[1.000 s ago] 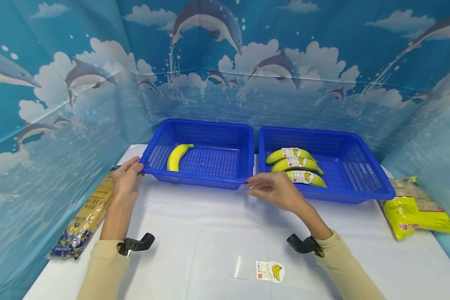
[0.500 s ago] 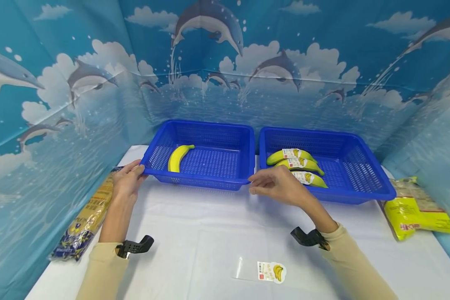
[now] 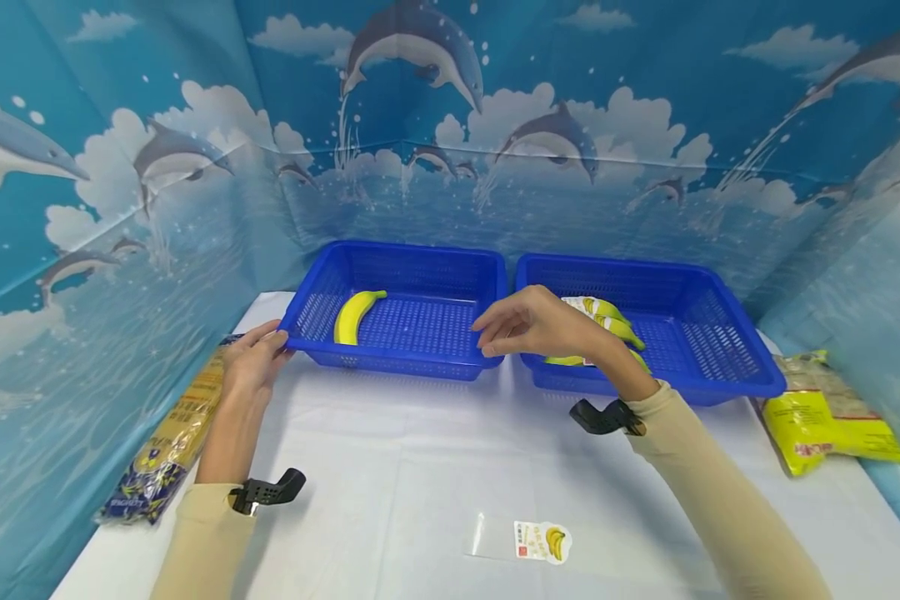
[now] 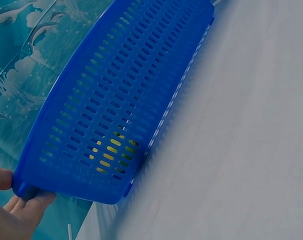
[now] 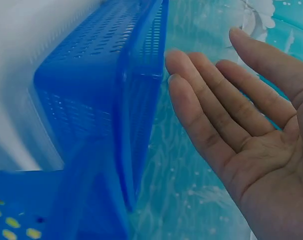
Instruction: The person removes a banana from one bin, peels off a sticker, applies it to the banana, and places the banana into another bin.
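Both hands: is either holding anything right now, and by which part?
The left hand grips the left basket by the rim at its near left corner; the right hand holds nothing.

Head view overlooks the left basket (image 3: 435, 325), wrist views nearer.

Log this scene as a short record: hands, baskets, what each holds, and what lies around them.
Left hand: grips the near left corner of the left basket
Right hand: open, holding nothing, near the left basket's right end
Left basket contents: one yellow banana, toward the left side
Right basket contents: green-yellow bananas, partly hidden behind the right hand and arm
Table front: banana label on clear film
Table left: spaghetti packet
Table right: yellow bag
Backdrop: dolphin-print curtain
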`<control>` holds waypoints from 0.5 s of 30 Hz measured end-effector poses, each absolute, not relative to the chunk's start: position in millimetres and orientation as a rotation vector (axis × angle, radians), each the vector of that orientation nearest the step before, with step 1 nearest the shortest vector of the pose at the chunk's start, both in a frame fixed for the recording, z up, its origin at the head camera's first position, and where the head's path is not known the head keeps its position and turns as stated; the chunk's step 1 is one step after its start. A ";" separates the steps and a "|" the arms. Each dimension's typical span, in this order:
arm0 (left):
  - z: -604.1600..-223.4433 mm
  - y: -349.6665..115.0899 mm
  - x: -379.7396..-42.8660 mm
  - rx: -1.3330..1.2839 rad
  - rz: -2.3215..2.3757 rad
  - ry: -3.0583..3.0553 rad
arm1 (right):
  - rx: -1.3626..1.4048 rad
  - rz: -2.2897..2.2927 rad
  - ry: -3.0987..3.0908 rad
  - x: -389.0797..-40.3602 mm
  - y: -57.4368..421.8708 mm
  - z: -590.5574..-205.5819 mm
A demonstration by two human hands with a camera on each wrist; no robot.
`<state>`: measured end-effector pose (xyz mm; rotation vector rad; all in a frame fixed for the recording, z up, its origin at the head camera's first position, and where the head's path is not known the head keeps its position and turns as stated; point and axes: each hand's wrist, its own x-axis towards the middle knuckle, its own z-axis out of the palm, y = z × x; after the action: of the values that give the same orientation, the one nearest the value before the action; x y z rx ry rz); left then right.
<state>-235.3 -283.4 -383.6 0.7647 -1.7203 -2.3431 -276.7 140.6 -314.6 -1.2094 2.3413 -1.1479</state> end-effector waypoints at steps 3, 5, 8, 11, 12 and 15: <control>-383.7 -285.1 -234.8 0.780 -2.333 -1.729 | -1.226 -1.135 2.296 -288.2 129.0 -309.9; -384.1 -286.5 -234.6 0.791 -2.330 -1.724 | -1.237 -1.143 2.250 -295.9 120.3 -307.7; -384.8 -288.8 -233.9 0.799 -2.323 -1.724 | -1.244 -1.152 2.180 -306.9 107.6 -305.4; -385.5 -289.5 -234.5 0.799 -2.321 -1.722 | -1.229 -1.134 2.147 -315.8 97.1 -302.4; -385.7 -289.0 -234.9 0.797 -2.322 -1.723 | -1.222 -1.125 2.135 -318.2 94.2 -301.3; -385.9 -286.7 -236.5 0.789 -2.329 -1.728 | -1.191 -1.108 2.111 -326.5 86.4 -298.4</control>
<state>-236.5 -286.7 -385.9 0.7886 -1.7279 -2.3286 -326.5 86.4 -298.4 -1.1911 2.1114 -1.1079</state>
